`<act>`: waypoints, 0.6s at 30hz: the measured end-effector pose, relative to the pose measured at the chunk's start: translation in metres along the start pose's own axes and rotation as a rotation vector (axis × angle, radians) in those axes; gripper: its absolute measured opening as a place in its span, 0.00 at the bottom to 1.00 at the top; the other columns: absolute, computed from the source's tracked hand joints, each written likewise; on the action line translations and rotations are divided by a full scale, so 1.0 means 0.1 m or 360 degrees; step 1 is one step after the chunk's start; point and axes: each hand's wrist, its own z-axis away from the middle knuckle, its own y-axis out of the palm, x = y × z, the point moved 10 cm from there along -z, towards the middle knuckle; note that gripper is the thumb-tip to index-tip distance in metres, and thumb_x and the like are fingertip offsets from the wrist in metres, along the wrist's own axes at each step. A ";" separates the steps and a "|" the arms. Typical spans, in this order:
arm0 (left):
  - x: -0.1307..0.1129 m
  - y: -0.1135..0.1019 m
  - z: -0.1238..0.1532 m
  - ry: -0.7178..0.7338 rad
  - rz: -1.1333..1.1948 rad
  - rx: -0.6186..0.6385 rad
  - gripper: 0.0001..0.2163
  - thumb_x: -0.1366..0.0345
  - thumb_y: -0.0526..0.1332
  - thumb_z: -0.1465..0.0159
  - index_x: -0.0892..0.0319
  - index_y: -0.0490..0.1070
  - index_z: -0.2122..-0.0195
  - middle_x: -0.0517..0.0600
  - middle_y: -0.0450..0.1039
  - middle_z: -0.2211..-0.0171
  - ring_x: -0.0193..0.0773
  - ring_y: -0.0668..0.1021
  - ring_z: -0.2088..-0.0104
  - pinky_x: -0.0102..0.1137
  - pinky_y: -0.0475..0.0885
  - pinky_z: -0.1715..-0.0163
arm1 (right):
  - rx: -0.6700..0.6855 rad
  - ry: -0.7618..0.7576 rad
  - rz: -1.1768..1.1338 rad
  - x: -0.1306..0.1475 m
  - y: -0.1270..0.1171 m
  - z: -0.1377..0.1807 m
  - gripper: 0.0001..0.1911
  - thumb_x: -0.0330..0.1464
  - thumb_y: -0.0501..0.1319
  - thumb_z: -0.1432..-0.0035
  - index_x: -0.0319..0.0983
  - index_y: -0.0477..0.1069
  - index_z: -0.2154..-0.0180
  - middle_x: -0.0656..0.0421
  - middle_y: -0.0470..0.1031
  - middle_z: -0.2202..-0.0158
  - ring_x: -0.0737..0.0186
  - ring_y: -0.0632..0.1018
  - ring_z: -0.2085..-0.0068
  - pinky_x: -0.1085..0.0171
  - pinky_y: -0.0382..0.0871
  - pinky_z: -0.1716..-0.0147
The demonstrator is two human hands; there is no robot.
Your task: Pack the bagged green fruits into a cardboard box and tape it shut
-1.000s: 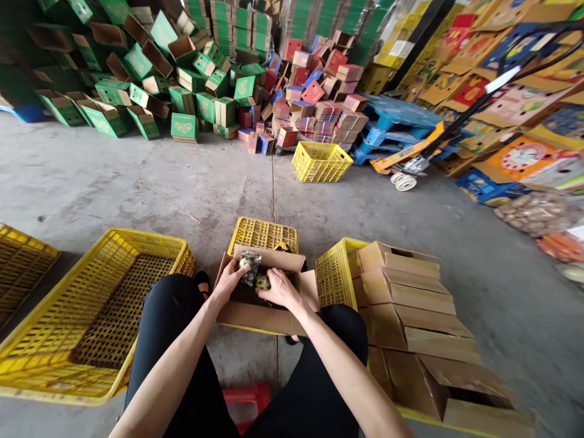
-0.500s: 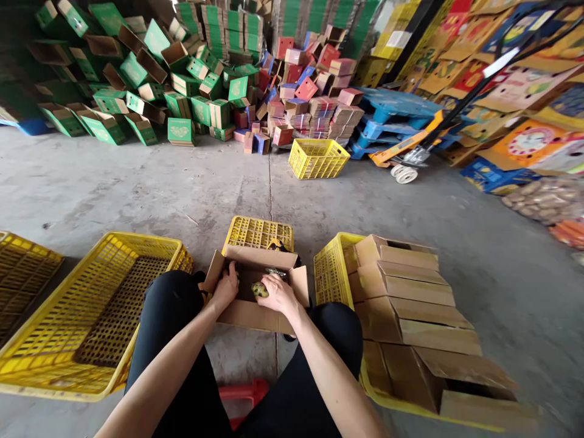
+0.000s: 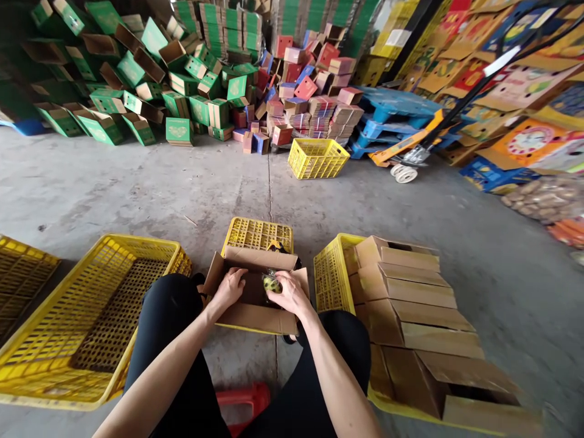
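Note:
An open brown cardboard box (image 3: 249, 315) rests on a small yellow crate (image 3: 258, 234) between my knees. My right hand (image 3: 290, 293) is closed on a small green fruit in clear plastic wrap (image 3: 272, 282), held just above the box's right side. My left hand (image 3: 230, 287) reaches into the box at its left side, fingers curled down; what they touch is hidden.
A large empty yellow crate (image 3: 95, 316) lies at my left, another (image 3: 20, 274) beyond it. A yellow crate (image 3: 333, 274) at my right holds stacked brown boxes (image 3: 410, 304). Far off are piles of green boxes (image 3: 137, 73), red boxes (image 3: 310, 85), a yellow crate (image 3: 318, 158) and a pallet jack (image 3: 410, 158).
My left hand put its wrapped fruit down into the box and stays inside. My right hand lifted a wrapped green fruit up toward the box's right side.

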 end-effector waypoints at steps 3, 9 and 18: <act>-0.05 0.14 -0.01 -0.0004 0.0076 0.0111 0.21 0.72 0.61 0.37 0.60 0.77 0.43 0.61 0.79 0.47 0.52 0.80 0.46 0.46 0.72 0.40 | -0.0031 0.0234 -0.0012 -0.12 -0.11 -0.01 0.18 0.34 0.69 0.45 0.35 0.80 0.52 0.46 0.79 0.44 0.47 0.81 0.43 0.56 0.71 0.38; 0.00 0.37 0.05 -0.0208 0.0421 0.0301 0.27 0.67 0.65 0.38 0.62 0.71 0.36 0.62 0.81 0.47 0.52 0.81 0.47 0.46 0.74 0.43 | -0.0080 0.0455 0.0066 -0.24 -0.17 0.02 0.21 0.32 0.68 0.45 0.34 0.77 0.49 0.43 0.77 0.41 0.43 0.78 0.40 0.53 0.69 0.38; -0.23 0.45 0.19 -0.0372 0.0987 0.0481 0.28 0.56 0.73 0.40 0.60 0.76 0.40 0.61 0.80 0.45 0.55 0.79 0.43 0.45 0.75 0.44 | -0.0203 0.0609 -0.1009 -0.31 -0.16 0.22 0.20 0.40 0.69 0.46 0.39 0.77 0.54 0.51 0.83 0.58 0.47 0.83 0.55 0.50 0.77 0.52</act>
